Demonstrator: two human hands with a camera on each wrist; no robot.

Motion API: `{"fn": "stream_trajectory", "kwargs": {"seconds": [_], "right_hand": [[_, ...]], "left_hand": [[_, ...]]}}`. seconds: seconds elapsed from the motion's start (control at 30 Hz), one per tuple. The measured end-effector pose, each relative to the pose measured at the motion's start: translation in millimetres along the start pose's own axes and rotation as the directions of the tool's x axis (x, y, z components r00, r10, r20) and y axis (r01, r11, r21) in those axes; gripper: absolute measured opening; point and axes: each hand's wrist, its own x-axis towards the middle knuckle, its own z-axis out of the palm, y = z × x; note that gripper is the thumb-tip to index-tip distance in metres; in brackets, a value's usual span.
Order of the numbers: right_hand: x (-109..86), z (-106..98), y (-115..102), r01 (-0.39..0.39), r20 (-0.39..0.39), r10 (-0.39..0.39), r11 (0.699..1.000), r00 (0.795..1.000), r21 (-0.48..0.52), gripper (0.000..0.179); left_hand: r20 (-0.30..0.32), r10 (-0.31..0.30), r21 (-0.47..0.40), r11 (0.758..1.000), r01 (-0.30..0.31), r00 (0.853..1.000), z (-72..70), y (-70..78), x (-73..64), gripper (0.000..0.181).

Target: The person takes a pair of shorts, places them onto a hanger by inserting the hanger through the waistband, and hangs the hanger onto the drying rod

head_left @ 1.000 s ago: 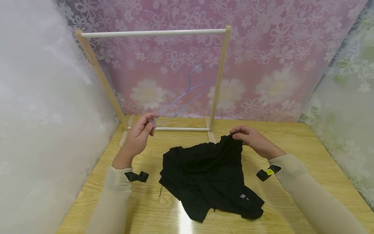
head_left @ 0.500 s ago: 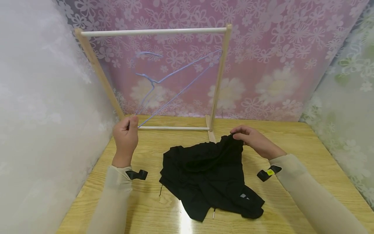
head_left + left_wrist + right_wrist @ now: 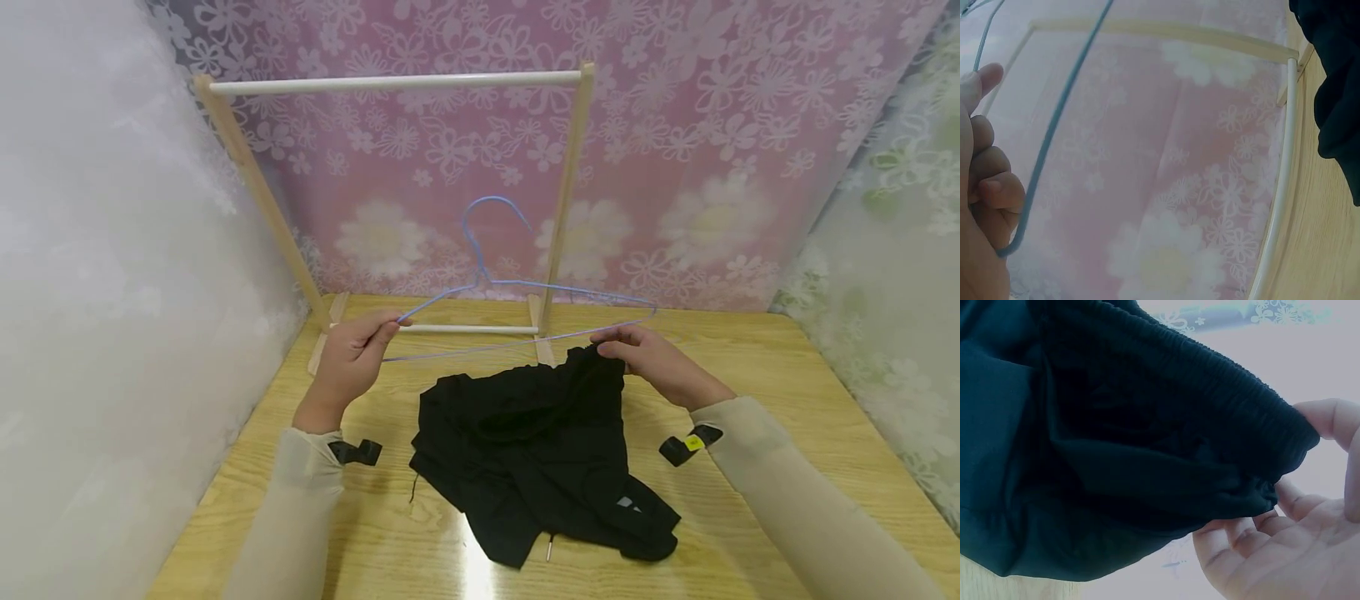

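Note:
My left hand (image 3: 348,358) pinches one shoulder end of a thin blue wire hanger (image 3: 483,279). The hanger's hook points up, and its far end reaches right, just above my right hand. In the left wrist view, the hanger's wire (image 3: 1055,125) bends round beside my curled fingers (image 3: 1000,190). A black garment (image 3: 517,467) lies bunched on the table, with cords and a small pale logo. My right hand (image 3: 660,362) pinches its top right corner and raises it. The right wrist view shows the gathered elastic edge (image 3: 1222,375) between thumb and fingers, parted into an opening.
A wooden rack with a white top bar (image 3: 397,84) stands behind, its lower white bar (image 3: 465,330) near the tabletop. The wooden table (image 3: 720,500) meets a pink floral backdrop (image 3: 697,167); pale walls flank both sides.
My left hand has turned the hanger: from slanting up in front of the rack, it has swung down to near level, hook upward, over the garment. My right hand and the garment stay in place.

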Motion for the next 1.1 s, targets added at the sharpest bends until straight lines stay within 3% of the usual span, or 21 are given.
{"fn": "stream_trajectory", "kwargs": {"seconds": [0.1,0.27,0.57,0.87,1.1], "right_hand": [[-0.2,-1.1,1.1,0.008,0.005,-0.008,0.999,1.0,0.032,0.05],[-3.7,-4.9,-0.2,0.04,-0.022,-0.038,0.996,0.999,0.084,0.052],[-1.6,-4.2,-3.5,0.045,-0.03,-0.039,0.974,0.999,0.224,0.045],[-3.2,-1.8,-7.5,0.057,-0.023,-0.052,0.965,0.998,0.256,0.041],[-5.1,-0.2,-10.3,0.061,-0.028,-0.056,0.958,0.998,0.281,0.035]], "left_hand": [[0.011,-0.021,0.011,1.0,0.021,1.0,-1.4,-0.6,-2.3,0.02],[-0.012,0.001,-0.003,1.0,-0.001,1.0,-7.7,-2.6,-4.7,0.016],[-0.048,0.001,0.095,0.996,0.004,0.999,-25.6,-2.4,-10.7,0.018],[-0.087,0.019,0.212,0.977,0.0,0.996,-32.8,0.1,-9.8,0.013],[-0.12,0.028,0.206,0.978,-0.003,0.992,-37.6,0.3,-10.9,0.012]]}}
